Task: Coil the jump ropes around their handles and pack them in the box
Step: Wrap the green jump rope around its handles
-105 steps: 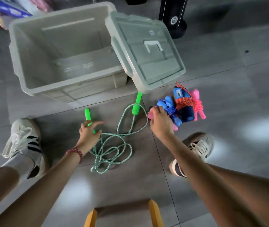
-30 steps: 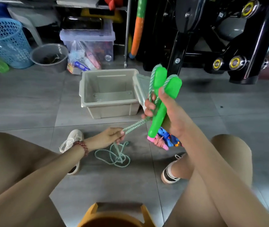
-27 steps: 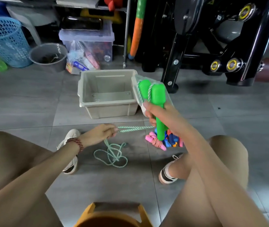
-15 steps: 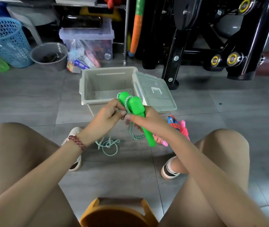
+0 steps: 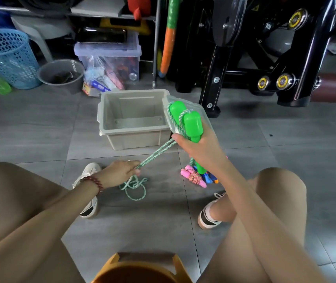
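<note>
Gripping both green handles (image 5: 190, 124) upright in our right hand (image 5: 198, 149), we pinch the doubled rope (image 5: 154, 153) taut with our left hand (image 5: 120, 173), down-left of the handles. Slack lies looped on the floor beneath it, the box (image 5: 109, 119) open just beyond

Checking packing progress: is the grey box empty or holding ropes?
Empty: the grey box shows only its bare floor; coiled ropes lie outside on the tiles.

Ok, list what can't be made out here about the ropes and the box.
- Head view: green handles, lower ends hidden by the right hand.
- Coiled ropes on the floor: partly behind the right forearm, count unclear.
- Box: near inner floor hidden by its front wall.
- Lid: mostly behind the handles.
</note>
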A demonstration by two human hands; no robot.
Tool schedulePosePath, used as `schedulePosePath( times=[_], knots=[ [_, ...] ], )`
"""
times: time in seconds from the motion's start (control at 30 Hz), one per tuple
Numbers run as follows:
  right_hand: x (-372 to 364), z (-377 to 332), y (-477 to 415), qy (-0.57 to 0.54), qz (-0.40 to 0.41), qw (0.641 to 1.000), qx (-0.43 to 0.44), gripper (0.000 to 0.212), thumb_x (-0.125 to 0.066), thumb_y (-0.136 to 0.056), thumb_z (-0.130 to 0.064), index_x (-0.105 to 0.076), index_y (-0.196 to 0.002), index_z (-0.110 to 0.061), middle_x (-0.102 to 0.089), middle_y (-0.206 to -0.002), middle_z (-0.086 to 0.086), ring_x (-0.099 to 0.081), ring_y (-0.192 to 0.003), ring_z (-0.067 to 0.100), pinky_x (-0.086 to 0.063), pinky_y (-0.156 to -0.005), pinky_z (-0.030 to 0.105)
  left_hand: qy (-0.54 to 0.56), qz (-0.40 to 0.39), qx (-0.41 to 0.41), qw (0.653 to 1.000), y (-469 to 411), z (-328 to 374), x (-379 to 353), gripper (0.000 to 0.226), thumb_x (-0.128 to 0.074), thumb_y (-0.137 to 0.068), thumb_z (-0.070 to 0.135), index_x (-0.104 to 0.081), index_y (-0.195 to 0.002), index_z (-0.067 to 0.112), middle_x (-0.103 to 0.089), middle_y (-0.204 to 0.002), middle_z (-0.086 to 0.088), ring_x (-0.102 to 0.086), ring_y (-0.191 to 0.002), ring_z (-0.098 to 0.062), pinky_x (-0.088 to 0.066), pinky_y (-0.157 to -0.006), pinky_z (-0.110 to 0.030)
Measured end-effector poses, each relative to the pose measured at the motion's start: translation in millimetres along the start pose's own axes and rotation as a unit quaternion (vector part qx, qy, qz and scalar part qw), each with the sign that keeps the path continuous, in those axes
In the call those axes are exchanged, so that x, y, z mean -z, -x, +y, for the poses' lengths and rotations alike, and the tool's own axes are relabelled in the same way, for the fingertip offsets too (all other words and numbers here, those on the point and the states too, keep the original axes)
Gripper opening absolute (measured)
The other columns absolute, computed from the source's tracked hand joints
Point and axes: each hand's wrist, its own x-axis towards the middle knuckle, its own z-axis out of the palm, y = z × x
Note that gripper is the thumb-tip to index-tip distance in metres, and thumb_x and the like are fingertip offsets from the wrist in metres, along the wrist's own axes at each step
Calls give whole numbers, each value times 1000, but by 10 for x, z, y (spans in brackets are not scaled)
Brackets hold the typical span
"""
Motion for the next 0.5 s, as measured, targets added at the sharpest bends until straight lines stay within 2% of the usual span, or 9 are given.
schedulePosePath(
  times=[0.07, 0.13, 0.2, 0.23, 0.33, 0.43, 0.5],
  knots=[
    [78, -13, 24, 103, 8, 995, 12, 39, -73, -78, -40, -53, -109, -26, -62, -78, -13, -58, -80, 14, -46, -73, 29, -9, 4, 37, 999, 47, -133, -24, 16, -36, -101, 32, -51, -98, 25, -66, -95, 6, -62, -91, -21, -44, -78, -29],
    [109, -7, 38, 156, 5, 988, 16, 49, -73, -76, -47, -51, -113, -23, -64, -83, -6, -59, -83, 19, -47, -73, 32, 24, 41, 52, 998, 84, -139, 34, 12, -36, -101, 29, -43, -91, 31, -62, -79, 0, -63, -75, -25, -50, -71, -36],
    [94, 1, 27, 152, 0, 988, 8, 54, -73, -75, -49, -52, -116, -22, -66, -88, -3, -60, -87, 20, -48, -77, 33, 77, 117, 47, 989, 95, 16, 127, 6, -38, -100, 26, -40, -104, 23, -59, -74, -7, -60, -67, -29, -50, -65, -39],
    [87, -8, 19, 152, -6, 988, 4, 55, -73, -75, -50, -52, -117, -22, -67, -91, -3, -60, -89, 19, -48, -78, 32, 104, 162, 38, 981, 99, 129, 175, 12, -40, -99, 24, -39, -108, 16, -58, -75, -8, -57, -67, -30, -46, -65, -37],
    [36, 6, -15, 155, -50, 987, 6, 59, -74, -74, -51, -54, -122, -25, -67, -99, -3, -59, -95, 18, -45, -78, 29, 181, 244, -22, 953, 183, 516, 333, 7, -45, -98, 20, -41, -101, 14, -57, -75, -1, -53, -70, -19, -38, -66, -31],
    [-71, 0, 0, 148, -115, 982, 3, 63, -75, -73, -51, -52, -127, -31, -65, -102, -10, -58, -94, 11, -42, -77, 24, 253, 243, -113, 930, 281, 767, 412, 10, -51, -95, 19, -46, -88, 24, -52, -69, 7, -45, -62, -5, -37, -61, -20],
    [-159, 21, 3, 125, -151, 981, 5, 53, -78, -71, -48, -58, -118, -32, -65, -98, -11, -58, -86, 8, -43, -74, 23, 293, 235, -159, 913, 321, 858, 438, 10, -53, -91, 26, -47, -83, 28, -51, -68, 10, -43, -63, -3, -36, -61, -18]
  ],
)
